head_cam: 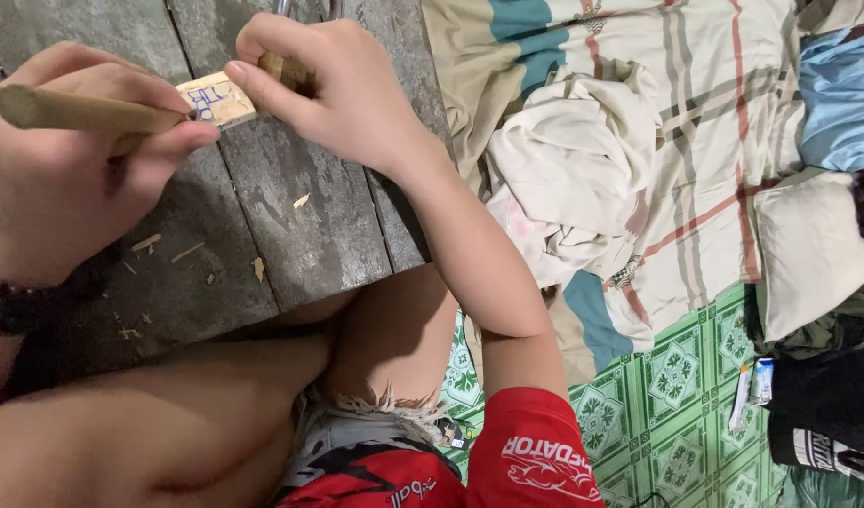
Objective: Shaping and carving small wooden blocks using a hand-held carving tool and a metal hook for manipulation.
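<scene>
On the right half of the view, a striped cream, teal and red blanket (658, 122) covers most of the frame, with a crumpled pale cloth (573, 160) lying on it. Below that, a green patterned floor mat (677, 404) runs to the bottom edge, and a dark bag or garment (827, 414) sits at its lower right. A small flat packet (752, 390) lies just beside the dark item.

Left half: grey weathered wooden planks (300, 216), with the person's bare knee below and red sleeve at bottom centre.

Left hand (65, 179), beaded bracelet (18, 306) on the wrist, is closed around a wooden tool handle (74, 111). The handle points right; its tip meets the small wood block. The working end is hidden, so the tool type can't be told.

Right hand (338, 89) is closed on the small wood block (220, 99), thumb and forefinger pinching its right end and pressing it down on the planks at top centre. The block is pale, flat and rectangular, with blue ink markings on its top face.

Scattered pale wood chips (183, 254) lie on the planks below the hands, with one chip near the plank seam under the right wrist.
</scene>
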